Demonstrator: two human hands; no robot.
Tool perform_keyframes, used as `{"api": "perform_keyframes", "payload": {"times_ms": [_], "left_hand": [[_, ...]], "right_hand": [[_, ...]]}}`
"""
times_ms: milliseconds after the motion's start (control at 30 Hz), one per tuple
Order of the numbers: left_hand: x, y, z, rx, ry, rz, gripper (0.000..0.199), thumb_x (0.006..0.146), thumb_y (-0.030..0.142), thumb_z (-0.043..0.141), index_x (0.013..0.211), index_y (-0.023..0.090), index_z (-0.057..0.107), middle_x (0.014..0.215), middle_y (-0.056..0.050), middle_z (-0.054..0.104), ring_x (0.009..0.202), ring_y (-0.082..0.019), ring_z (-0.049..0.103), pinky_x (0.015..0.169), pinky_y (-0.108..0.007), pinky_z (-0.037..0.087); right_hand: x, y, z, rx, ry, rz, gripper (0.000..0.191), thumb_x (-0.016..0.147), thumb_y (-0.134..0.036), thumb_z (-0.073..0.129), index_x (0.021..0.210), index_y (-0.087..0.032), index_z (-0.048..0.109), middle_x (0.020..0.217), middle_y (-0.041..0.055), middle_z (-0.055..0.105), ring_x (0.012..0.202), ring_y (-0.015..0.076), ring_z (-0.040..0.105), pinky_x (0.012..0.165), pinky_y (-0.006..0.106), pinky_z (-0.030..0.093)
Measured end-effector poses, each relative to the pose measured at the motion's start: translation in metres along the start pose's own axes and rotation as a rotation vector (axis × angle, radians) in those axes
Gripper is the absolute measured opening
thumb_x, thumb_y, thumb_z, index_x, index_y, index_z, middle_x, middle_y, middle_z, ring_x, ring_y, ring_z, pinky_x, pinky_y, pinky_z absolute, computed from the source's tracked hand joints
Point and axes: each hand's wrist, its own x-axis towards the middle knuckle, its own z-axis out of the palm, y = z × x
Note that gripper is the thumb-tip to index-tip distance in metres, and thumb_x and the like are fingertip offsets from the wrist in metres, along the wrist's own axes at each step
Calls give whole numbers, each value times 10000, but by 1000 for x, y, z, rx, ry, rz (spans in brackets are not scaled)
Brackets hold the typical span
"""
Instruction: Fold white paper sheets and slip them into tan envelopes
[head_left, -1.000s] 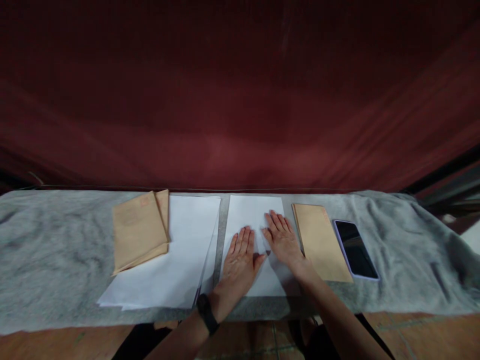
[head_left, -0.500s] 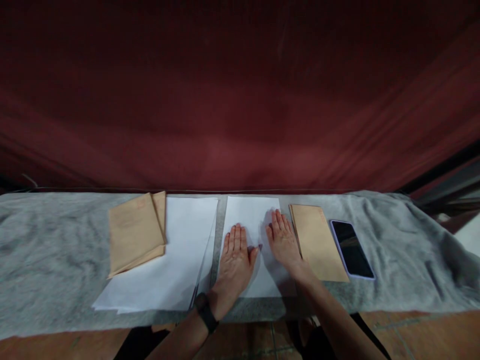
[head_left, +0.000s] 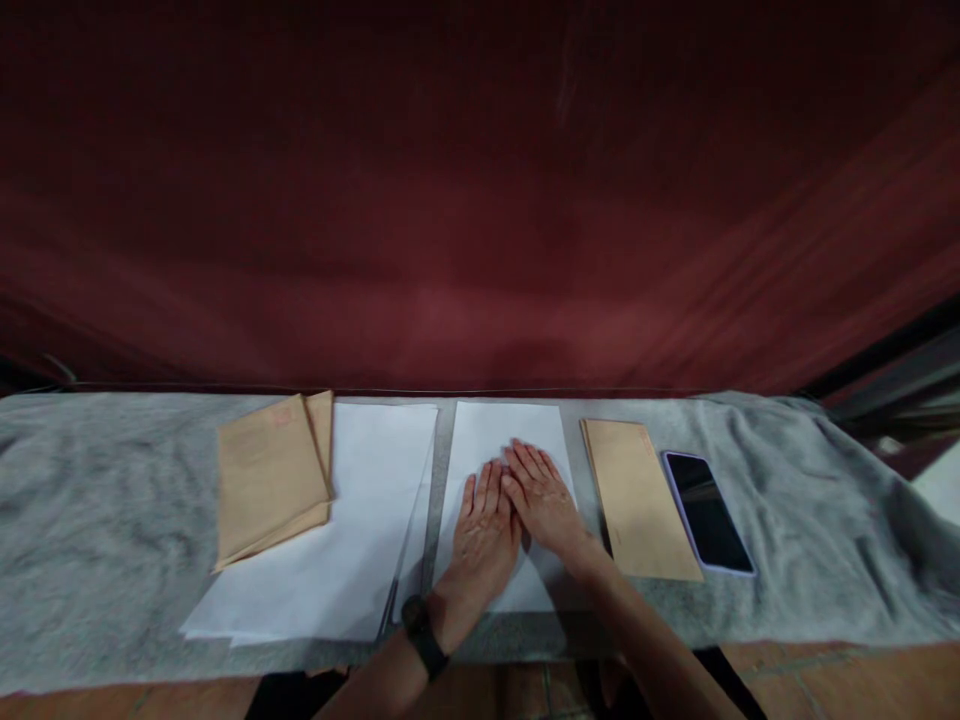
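A white sheet of paper point(head_left: 499, 425) lies flat on the grey cloth in front of me. My left hand point(head_left: 486, 530) rests palm down on it, fingers stretched out, with a dark watch point(head_left: 422, 632) on the wrist. My right hand point(head_left: 544, 500) also lies flat on the sheet, and its fingers meet the left hand's thumb and fingertips near the sheet's middle. Both palms are hidden. Right of the sheet sits a small stack of brown envelopes point(head_left: 641, 500). To the left is a stack of white paper point(head_left: 360, 540).
More brown envelopes point(head_left: 270, 475) lie askew on the left paper stack. A phone point(head_left: 709, 510) in a purple case is beside the right envelopes. Grey cloth point(head_left: 97, 530) covers the narrow surface, backed by a dark red hanging point(head_left: 480, 250).
My right hand has slid left across the sheet until it meets my left hand. The left hand has shifted slightly right. The view has tilted a little, so everything sits slightly lower.
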Motion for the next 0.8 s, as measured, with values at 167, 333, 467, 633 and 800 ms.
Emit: {"api": "perform_keyframes", "payload": {"times_ms": [167, 333, 467, 633, 800], "left_hand": [[8, -4, -2, -17, -36, -24, 563, 973, 179, 369, 1520, 48, 401, 1588, -201, 419, 1509, -302, 341, 1230, -541, 322], [28, -9, -2, -13, -91, -72, 556, 968, 164, 357, 1509, 56, 429, 1589, -189, 422, 1515, -292, 330, 1250, -541, 271], [47, -15, -3, -19, -143, -79, 561, 977, 169, 351, 1531, 101, 415, 1624, -148, 379, 1532, -283, 291, 1265, -535, 225], [72, -18, -2, -41, -199, -156, 567, 1000, 184, 320, 1562, 142, 377, 1644, -115, 352, 1540, -284, 275, 1266, -524, 216], [90, -19, 1, -49, -216, -199, 552, 1019, 201, 307, 1565, 172, 382, 1645, -99, 355, 1536, -302, 277, 1258, -530, 218]], "right_hand": [[11, 6, 0, -67, -35, 47, 487, 1086, -340, 343, 1529, -173, 457, 1620, 102, 398, 1517, 239, 334, 1250, 462, 261], [22, 8, 4, -92, -38, 103, 482, 1091, -345, 329, 1525, -185, 465, 1621, 93, 395, 1519, 245, 330, 1248, 468, 247], [30, 11, 7, -97, -24, 127, 481, 1096, -334, 301, 1522, -188, 470, 1621, 89, 394, 1518, 239, 330, 1252, 470, 228], [39, 13, 8, -101, -43, 137, 483, 1098, -293, 260, 1520, -193, 473, 1611, 89, 414, 1529, 236, 305, 1253, 484, 197], [49, 14, 9, -85, -19, 264, 515, 1098, -342, 236, 1513, -163, 484, 1603, 103, 429, 1515, 256, 329, 1240, 471, 215]]}}
